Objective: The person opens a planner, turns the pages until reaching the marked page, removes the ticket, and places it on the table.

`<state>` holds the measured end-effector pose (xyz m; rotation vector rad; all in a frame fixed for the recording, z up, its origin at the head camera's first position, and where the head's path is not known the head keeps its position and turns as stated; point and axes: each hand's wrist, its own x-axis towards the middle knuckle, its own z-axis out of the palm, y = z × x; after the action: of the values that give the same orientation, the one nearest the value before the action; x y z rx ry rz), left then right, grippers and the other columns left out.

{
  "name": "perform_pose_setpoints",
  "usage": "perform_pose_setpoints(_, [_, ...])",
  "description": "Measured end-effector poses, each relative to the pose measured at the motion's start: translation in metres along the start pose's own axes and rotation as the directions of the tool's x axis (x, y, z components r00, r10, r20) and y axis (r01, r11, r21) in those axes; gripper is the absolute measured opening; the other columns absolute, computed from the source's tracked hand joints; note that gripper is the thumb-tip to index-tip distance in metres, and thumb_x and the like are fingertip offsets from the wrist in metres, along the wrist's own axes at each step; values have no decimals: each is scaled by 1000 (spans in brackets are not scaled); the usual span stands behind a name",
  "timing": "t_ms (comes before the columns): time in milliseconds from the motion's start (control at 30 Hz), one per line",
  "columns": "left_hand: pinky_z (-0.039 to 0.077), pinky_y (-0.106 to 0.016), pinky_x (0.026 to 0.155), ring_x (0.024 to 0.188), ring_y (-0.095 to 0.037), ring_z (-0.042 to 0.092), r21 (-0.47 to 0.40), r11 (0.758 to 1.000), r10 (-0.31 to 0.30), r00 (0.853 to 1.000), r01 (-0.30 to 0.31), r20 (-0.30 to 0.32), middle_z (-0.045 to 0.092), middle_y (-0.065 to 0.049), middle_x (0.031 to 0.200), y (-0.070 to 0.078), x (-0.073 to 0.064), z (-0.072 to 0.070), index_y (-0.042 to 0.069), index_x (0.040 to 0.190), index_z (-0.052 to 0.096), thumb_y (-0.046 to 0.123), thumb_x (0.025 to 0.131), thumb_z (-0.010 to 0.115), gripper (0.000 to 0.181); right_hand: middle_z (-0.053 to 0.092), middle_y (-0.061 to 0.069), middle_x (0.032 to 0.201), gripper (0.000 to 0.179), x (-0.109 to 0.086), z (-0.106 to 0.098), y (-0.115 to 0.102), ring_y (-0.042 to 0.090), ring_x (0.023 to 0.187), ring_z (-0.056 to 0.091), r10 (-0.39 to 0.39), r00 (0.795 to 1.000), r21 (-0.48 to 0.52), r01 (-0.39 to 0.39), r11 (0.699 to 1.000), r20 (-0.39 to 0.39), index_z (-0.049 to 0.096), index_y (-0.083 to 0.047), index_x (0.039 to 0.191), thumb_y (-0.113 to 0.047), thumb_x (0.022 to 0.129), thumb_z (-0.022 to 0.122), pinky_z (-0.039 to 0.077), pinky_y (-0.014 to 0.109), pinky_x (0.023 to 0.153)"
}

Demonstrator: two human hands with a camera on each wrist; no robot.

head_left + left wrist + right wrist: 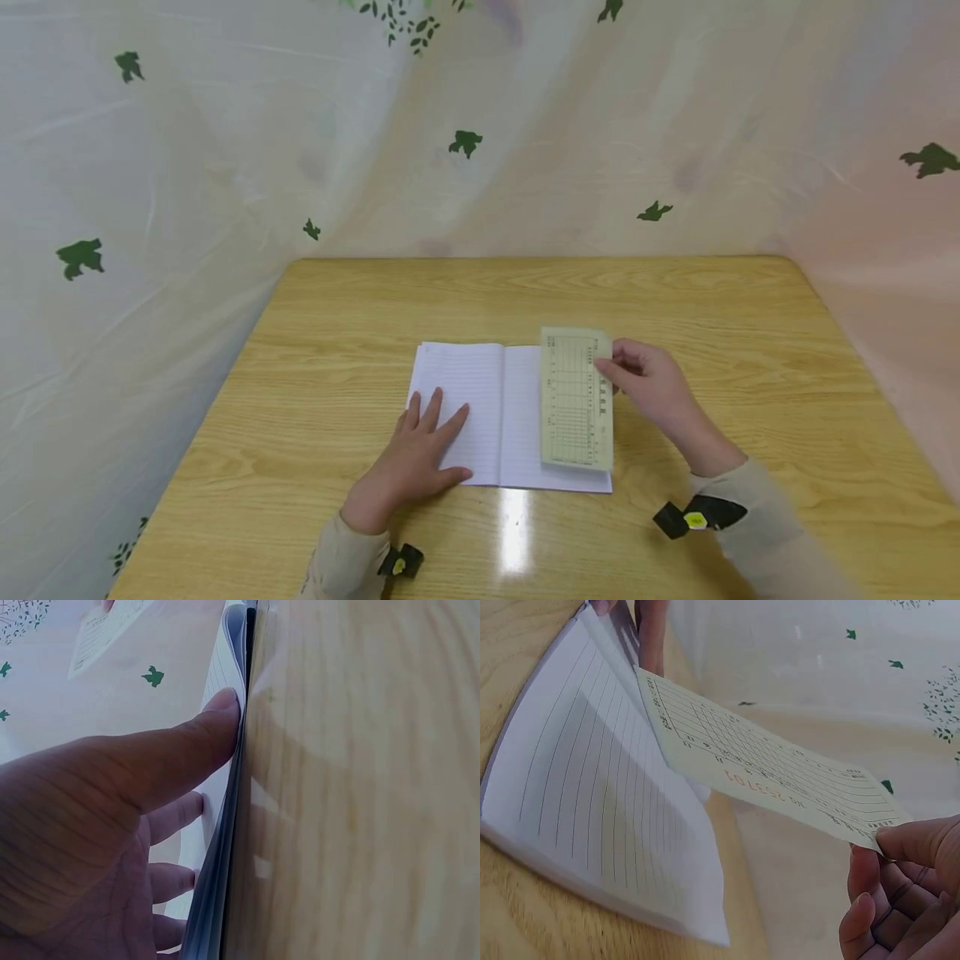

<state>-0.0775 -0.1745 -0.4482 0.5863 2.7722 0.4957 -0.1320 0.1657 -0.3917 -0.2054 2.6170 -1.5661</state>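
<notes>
An open notebook with lined white pages (519,417) lies flat on the table. Spread over its left page, my left hand (416,454) presses the paper with straight fingers; in the left wrist view its thumb (187,746) rests at the notebook's lower edge. My right hand (652,387) pinches a pale yellow-green printed form (573,400) by its right side, between thumb and fingers. The form has a ruled grid, and a red number shows on it in the right wrist view. It is held above the right page (607,787) and hides much of it.
The wooden table (300,375) extends around the notebook on all sides. Behind it hangs a pale curtain (375,167) with green bird and leaf prints. A black strap with a small block (701,515) is on the right sleeve, another (401,561) on the left.
</notes>
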Motion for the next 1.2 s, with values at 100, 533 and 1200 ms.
perform_pose_setpoints(100, [15,-65,111,141,-55,1,8,1000,-3,1000,3,2,10,-27,158,0,0,-1,18,153,34,49,88,68,80,69,9,86,25,-3,-11,9,20,73,60,13,1000,-26,-13,1000,-22,66,0,105,-23,98,60,52,30,62])
perform_pose_setpoints(533, [15,-65,111,142,-54,1,7,1000,-12,1000,12,8,10,-26,159,-1,-3,-4,18,153,34,48,87,68,80,64,12,85,27,-14,-51,69,16,71,55,108,993,-184,-115,976,-49,64,4,109,-21,99,58,49,27,59])
perform_pose_setpoints(1200, [14,-64,112,141,-54,0,-6,1000,-2,1000,2,13,8,-28,158,-6,-3,-1,15,154,32,48,88,67,82,66,14,87,23,-19,-46,89,24,74,58,58,997,-506,-73,859,-46,64,4,104,-13,90,69,47,37,62])
